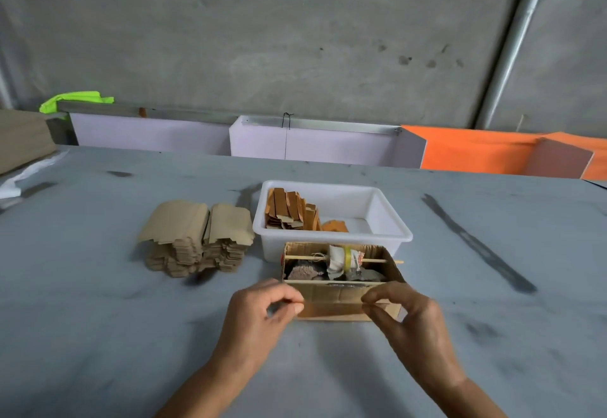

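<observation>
Grey table. Centre-left, a tall stack of flat blanks waits, and the white tub is only part-filled, so plenty remains. Low centre, before the cardboard box, left hand and right hand pinch a tape strip taut, not yet applied.

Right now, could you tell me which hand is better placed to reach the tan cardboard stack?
Probably left: the left hand lies nearer the cardboard stack; the right hand is farther off. Both pinch tape.
</observation>
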The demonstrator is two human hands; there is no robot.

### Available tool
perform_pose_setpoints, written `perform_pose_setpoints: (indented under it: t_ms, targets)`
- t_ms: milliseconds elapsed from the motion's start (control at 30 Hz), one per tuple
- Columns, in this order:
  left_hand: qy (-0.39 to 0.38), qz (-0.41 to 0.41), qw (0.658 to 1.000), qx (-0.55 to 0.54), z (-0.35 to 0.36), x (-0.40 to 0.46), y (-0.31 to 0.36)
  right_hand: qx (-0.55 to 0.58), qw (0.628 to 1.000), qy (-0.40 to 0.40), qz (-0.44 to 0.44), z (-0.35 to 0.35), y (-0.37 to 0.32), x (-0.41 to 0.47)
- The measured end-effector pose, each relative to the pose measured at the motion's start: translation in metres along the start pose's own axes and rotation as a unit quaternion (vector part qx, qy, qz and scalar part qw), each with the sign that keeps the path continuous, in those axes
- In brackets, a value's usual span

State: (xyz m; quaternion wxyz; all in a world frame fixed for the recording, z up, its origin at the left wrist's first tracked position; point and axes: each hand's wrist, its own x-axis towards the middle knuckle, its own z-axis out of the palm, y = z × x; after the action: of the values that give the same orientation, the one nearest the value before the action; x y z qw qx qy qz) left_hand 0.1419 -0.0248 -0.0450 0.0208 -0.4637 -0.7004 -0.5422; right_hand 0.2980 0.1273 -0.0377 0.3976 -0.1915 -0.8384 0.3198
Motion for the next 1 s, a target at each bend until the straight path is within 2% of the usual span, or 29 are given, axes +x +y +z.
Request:
perform_pose_setpoints:
  t_ms: [67, 167, 333, 467, 633, 800, 1000]
  targets:
    - [-0.027, 0.105, 0.990, 0.086, 0.002, -0.010, -0.006, -0.110, 0.989, -0.014, -0.102, -0.001, 0.008, -0.010]
    - [-0.075, 0.161, 0.973, 0.150, 0.008, -0.028, -0.014, -0.207, 0.960, -0.075, -0.171, 0.001, 0.020, -0.028]
    - [-0.133, 0.198, 0.951, 0.199, 0.014, -0.041, -0.017, -0.262, 0.931, -0.162, -0.197, -0.001, 0.028, -0.047]
    - [-0.172, 0.199, 0.930, 0.256, 0.016, -0.044, -0.015, -0.265, 0.931, -0.157, -0.194, 0.002, 0.027, -0.051]
    - [-0.166, 0.134, 0.953, 0.215, 0.020, -0.049, -0.020, -0.213, 0.958, -0.140, -0.129, 0.007, 0.033, -0.059]
    - [-0.129, -0.014, 0.981, 0.143, 0.027, -0.054, -0.023, -0.178, 0.973, -0.145, -0.028, 0.008, 0.037, -0.062]
    - [-0.102, -0.132, 0.970, 0.176, 0.039, -0.049, -0.020, -0.198, 0.965, -0.126, 0.118, 0.021, 0.031, -0.052]
